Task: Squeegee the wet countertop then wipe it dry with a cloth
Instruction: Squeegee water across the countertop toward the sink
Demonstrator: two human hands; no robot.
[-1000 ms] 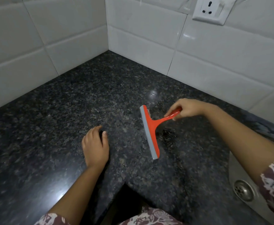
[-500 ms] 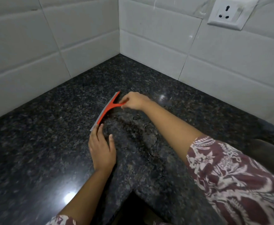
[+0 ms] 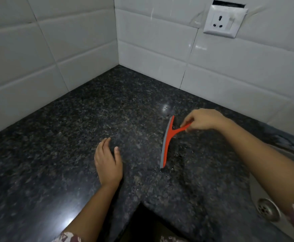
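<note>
The right hand (image 3: pixel 202 119) pinches the handle of the orange squeegee (image 3: pixel 168 142) between fingertips and thumb, a light grip rather than a full clench. The blade rests on the dark granite bench (image 3: pixel 73 145), running from near the hand down toward the person, with small water beads glinting just on the sink side of it. The left hand (image 3: pixel 107 162) lies flat and released on the bench, on the far side of the squeegee from the sink (image 3: pixel 268 209), holding nothing. No cloth is in view, so the drying step looks not yet begun. The risk, as I judge it, lies in that fingertip hold: with so little purchase on the handle, the blade could tilt or skip across the stone and leave streaks of water behind. A stroke angled away from the sink would merely push water toward the tiled corner (image 3: pixel 118 63) beyond the squeegee. The resting left hand could also smear a cleared patch.
</note>
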